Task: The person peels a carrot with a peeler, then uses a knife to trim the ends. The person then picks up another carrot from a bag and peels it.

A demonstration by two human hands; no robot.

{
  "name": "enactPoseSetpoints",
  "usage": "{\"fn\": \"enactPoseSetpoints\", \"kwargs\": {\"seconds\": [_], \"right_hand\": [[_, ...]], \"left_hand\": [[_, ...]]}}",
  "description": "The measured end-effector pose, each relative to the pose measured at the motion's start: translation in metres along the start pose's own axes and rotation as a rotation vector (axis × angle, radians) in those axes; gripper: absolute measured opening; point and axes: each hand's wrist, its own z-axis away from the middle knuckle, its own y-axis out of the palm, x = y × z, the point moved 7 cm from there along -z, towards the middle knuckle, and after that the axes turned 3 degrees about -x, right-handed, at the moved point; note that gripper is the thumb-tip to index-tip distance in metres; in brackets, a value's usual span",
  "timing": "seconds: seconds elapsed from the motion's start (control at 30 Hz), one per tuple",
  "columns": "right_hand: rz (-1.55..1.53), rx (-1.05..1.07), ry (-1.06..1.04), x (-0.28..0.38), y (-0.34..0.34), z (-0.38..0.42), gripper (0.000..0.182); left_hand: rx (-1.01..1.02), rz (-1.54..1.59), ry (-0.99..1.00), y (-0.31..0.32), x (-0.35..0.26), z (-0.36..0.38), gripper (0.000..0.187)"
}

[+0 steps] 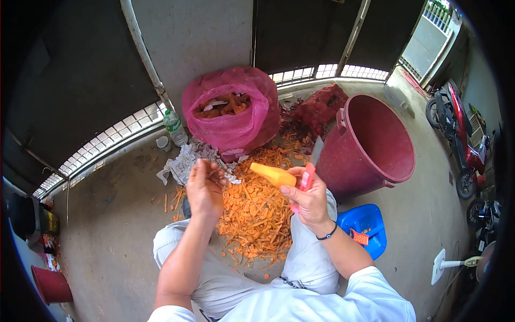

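Observation:
My right hand (310,201) is closed around a knife (307,178) with a pink handle, its blade pointing up. The same hand grips a peeled carrot (272,174), its narrow end pointing toward my left hand. My left hand (206,189) is raised beside the carrot but apart from it, fingers loosely curled and nothing visible in them. Below both hands, a heap of orange carrot peelings and cut ends (252,220) lies on the floor between my legs.
A pink mesh sack (230,126) stands ahead, with crumpled paper (188,158) and a plastic bottle (174,127) on its left. To the right are a large maroon bin (348,155), a red mesh sack (322,104) and a blue basin (370,220). Motorbikes (462,131) stand farther right.

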Motion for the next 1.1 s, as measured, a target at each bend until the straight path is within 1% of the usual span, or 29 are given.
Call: {"fn": "enactPoseSetpoints", "kwargs": {"seconds": [0.03,0.07,0.1,0.13,0.2,0.23,0.27,0.33,0.4,0.43,0.47,0.5,0.53,0.6,0.63,0.67,0.7,0.73,0.77,0.8,0.83,0.87,0.93,1.0,1.07,1.1], "right_hand": [[0.091,-0.014,-0.143,0.01,-0.002,-0.002,0.041],[0.182,-0.026,-0.287,0.019,-0.004,-0.002,0.042],[0.205,-0.02,-0.282,0.022,-0.007,-0.002,0.044],[0.206,-0.018,-0.281,0.023,-0.008,-0.004,0.044],[0.274,0.007,-0.432,0.035,-0.006,-0.001,0.046],[0.274,0.005,-0.429,0.034,-0.01,-0.001,0.046],[0.33,0.035,-0.438,0.033,-0.012,-0.001,0.047],[0.386,0.063,-0.446,0.031,-0.018,0.0,0.048],[0.5,0.19,-0.451,0.026,-0.014,0.004,0.049],[0.445,0.18,-0.519,0.027,-0.012,0.005,0.045],[0.442,0.181,-0.517,0.026,-0.013,0.005,0.045],[0.501,0.186,-0.574,0.029,-0.012,0.006,0.046],[0.561,0.189,-0.631,0.032,-0.012,0.008,0.047],[0.613,0.201,-0.666,0.033,-0.013,0.008,0.047],[0.665,0.214,-0.702,0.033,-0.012,0.009,0.047],[0.663,0.214,-0.7,0.035,-0.012,0.009,0.047],[0.733,0.243,-0.724,0.037,-0.008,0.012,0.047],[0.804,0.273,-0.747,0.038,-0.004,0.014,0.047],[0.805,0.274,-0.746,0.035,-0.003,0.014,0.047],[0.764,0.219,-0.757,0.033,-0.006,0.015,0.047],[0.722,0.165,-0.767,0.033,-0.009,0.014,0.047],[0.723,0.166,-0.768,0.031,-0.01,0.013,0.047],[0.681,0.155,-0.813,0.032,-0.01,0.012,0.049],[0.73,0.156,-0.848,0.034,-0.008,0.014,0.049],[0.781,0.154,-0.884,0.036,-0.005,0.017,0.049],[0.843,0.147,-0.945,0.039,-0.002,0.02,0.049]], "left_hand": [[-0.001,0.0,0.002,-0.003,-0.001,-0.001,0.019],[0.027,-0.022,-0.04,-0.003,0.002,-0.002,0.02],[0.054,-0.043,-0.083,-0.001,0.004,0.0,0.021],[0.052,-0.041,-0.081,0.0,0.007,0.003,0.021],[0.199,-0.319,-0.188,0.015,0.033,0.018,0.026],[0.244,-0.39,-0.173,0.023,0.039,0.024,0.039],[0.243,-0.391,-0.175,0.028,0.043,0.029,0.039],[0.349,-0.334,-0.284,0.045,0.052,0.042,0.054],[0.333,-0.34,-0.281,0.039,0.058,0.038,0.053],[0.32,-0.431,-0.202,0.034,0.055,0.033,0.047],[0.307,-0.52,-0.122,0.031,0.052,0.029,0.041],[0.289,-0.514,-0.107,0.037,0.046,0.031,0.032],[0.288,-0.516,-0.108,0.037,0.047,0.03,0.032],[0.334,-0.561,-0.061,0.04,0.046,0.031,0.03],[0.332,-0.563,-0.062,0.038,0.047,0.029,0.03],[0.334,-0.576,-0.086,0.035,0.051,0.026,0.024],[0.335,-0.59,-0.109,0.034,0.053,0.024,0.019],[0.334,-0.59,-0.109,0.034,0.053,0.023,0.019],[0.208,-0.462,-0.148,0.028,0.053,0.019,0.014],[0.083,-0.334,-0.185,0.021,0.053,0.016,0.014],[0.048,-0.331,-0.215,0.019,0.054,0.014,0.02],[0.049,-0.33,-0.214,0.016,0.057,0.014,0.02],[0.062,-0.215,-0.33,0.01,0.068,0.019,0.023],[0.089,-0.247,-0.366,0.015,0.073,0.028,0.025],[0.293,-0.271,-0.347,0.049,0.074,0.048,0.027],[0.389,-0.343,-0.344,0.053,0.077,0.056,0.03]]}}
